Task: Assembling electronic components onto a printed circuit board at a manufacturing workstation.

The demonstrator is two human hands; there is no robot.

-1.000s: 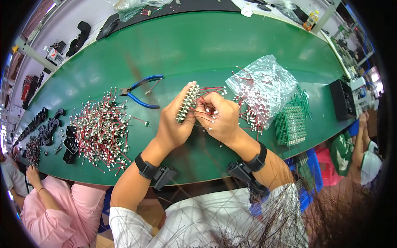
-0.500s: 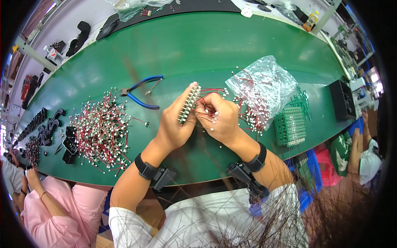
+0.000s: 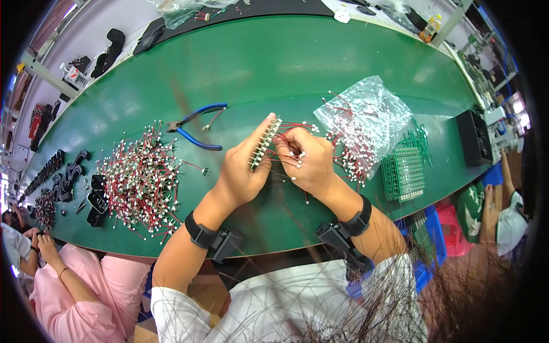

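Note:
In my left hand (image 3: 235, 174) is a narrow circuit board strip (image 3: 265, 144), gripped on edge, with a row of small pale connectors along its face. My right hand (image 3: 313, 164) is closed beside it, fingers pinched on thin red cables (image 3: 294, 125) with white plugs. Some cables run from the strip across to the right hand, and several plug ends stick out around its fingers. The pinching fingertips are partly hidden. To the left lies a heap of red cables with white plugs (image 3: 143, 186). More such cables (image 3: 355, 163) spill near the right hand.
Blue-handled cutters (image 3: 197, 140) lie open on the green table (image 3: 263, 63). A clear plastic bag (image 3: 380, 103) covers cables at right, near stacked green boards (image 3: 404, 174) and a black box (image 3: 473, 140). Black parts (image 3: 71, 177) lie far left. A person in pink (image 3: 71, 291) sits at lower left.
Both hands and the strip have shifted very slightly. My right fingers have turned a little around the cables. The strip stays in my left hand.

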